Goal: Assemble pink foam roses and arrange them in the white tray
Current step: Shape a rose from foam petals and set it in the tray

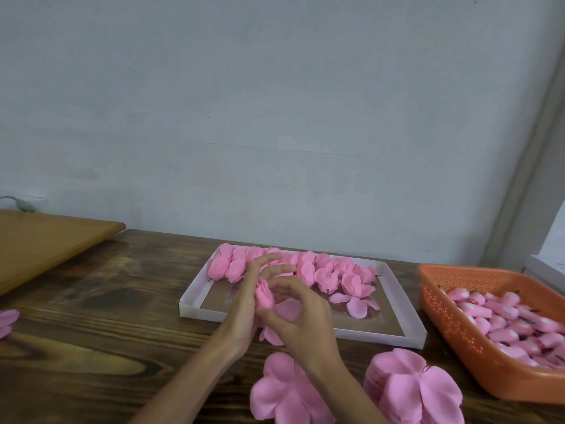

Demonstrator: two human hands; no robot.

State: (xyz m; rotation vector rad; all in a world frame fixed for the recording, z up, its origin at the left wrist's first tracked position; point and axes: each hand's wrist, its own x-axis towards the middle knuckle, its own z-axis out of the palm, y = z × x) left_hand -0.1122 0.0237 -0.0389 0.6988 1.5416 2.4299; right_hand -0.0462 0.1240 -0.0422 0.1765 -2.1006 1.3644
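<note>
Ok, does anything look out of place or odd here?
Minor only: a flat petal piece lies loose in the white tray, in front of the row of finished roses, and a stray petal piece sits alone at the left edge of the table.
</note>
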